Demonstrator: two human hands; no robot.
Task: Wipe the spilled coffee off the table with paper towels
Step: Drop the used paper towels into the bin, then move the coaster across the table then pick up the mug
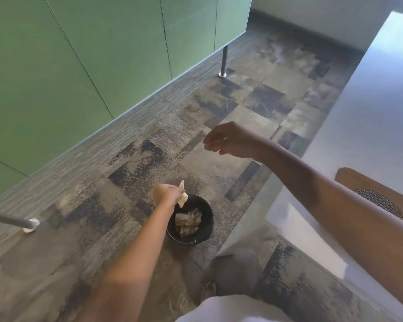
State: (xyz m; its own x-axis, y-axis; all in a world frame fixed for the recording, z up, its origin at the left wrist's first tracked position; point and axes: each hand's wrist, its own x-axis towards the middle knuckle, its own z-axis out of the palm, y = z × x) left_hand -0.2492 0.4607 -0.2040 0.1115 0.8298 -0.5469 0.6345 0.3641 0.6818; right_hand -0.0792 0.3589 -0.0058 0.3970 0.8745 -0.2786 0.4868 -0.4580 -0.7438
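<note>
My left hand (pixel 166 194) reaches down over the carpet and grips a crumpled, coffee-stained paper towel (pixel 182 198) right above the rim of a black waste bin (pixel 205 231). Several used, stained towels (pixel 188 222) lie inside the bin. My right hand (pixel 228 141) hangs higher up over the floor, fingers loosely curled and holding nothing. The white table (pixel 370 117) runs along the right side; no coffee spill shows on the part in view.
A green cabinet (pixel 79 66) on metal legs (pixel 223 61) lines the left side. Another metal leg (pixel 12 221) stands at the lower left. A wooden chair with a mesh seat (pixel 377 198) sits at the table. My bare foot (pixel 209 290) stands near the bin on patterned carpet.
</note>
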